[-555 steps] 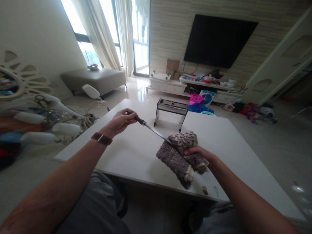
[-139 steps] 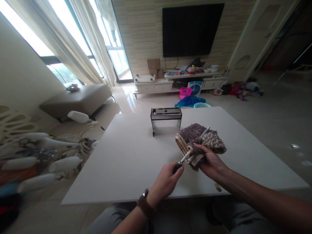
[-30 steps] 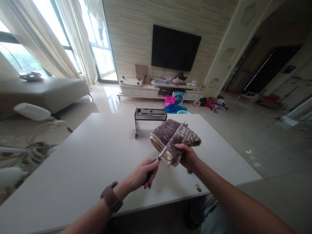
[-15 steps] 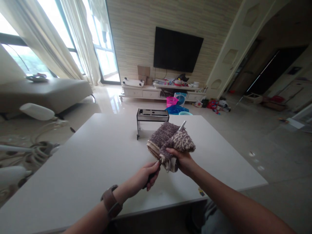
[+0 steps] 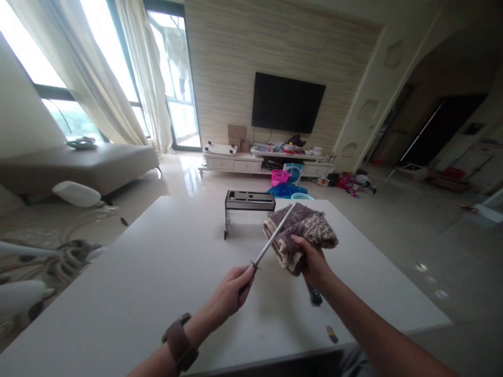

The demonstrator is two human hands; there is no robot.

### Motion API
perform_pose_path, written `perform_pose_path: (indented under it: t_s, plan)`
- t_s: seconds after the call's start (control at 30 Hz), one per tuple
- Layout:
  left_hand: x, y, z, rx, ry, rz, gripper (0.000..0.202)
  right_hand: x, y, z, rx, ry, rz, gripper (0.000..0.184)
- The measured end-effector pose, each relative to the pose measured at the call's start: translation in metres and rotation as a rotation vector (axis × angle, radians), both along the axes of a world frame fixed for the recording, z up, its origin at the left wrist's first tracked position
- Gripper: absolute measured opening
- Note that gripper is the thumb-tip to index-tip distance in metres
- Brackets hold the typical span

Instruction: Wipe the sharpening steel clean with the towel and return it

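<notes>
Grip of left hand closed on thin steel honing rod, right hand clutched folded brown cloth, both just before grey metal rack.

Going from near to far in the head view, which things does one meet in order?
Brown leather wristwatch, left hand gripping a thin steel rod, folded brown cloth in the right hand, grey metal slotted rack, pink plastic basket, black wall television.
</notes>
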State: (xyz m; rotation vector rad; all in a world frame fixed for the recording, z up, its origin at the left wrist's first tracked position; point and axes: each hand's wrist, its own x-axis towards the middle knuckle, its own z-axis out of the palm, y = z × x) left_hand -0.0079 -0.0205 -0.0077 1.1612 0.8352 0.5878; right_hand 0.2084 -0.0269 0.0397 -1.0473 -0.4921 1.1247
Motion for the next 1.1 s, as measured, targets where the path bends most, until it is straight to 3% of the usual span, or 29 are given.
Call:
perform_pose_path:
  t_s: [0.1, 0.27, 0.63, 1.1]
  plan:
    - [0.005, -0.001, -0.008, -0.123, -0.096, 0.015, 0.051, -0.021, -0.012, -0.012, -0.016, -0.015, 0.134, 0.040]
    - [0.010, -0.004, -0.010, -0.044, -0.101, -0.030, 0.048, -0.041, -0.023, -0.027, -0.090, -0.105, 0.260, 0.036]
    - [0.009, -0.013, -0.002, 0.044, -0.042, -0.058, 0.045, -0.043, -0.027, -0.023, -0.131, -0.165, 0.244, 0.032]
    - [0.009, -0.018, 0.004, 0.025, -0.058, -0.073, 0.041, -0.047, -0.027, -0.016, -0.086, -0.160, 0.205, 0.026]
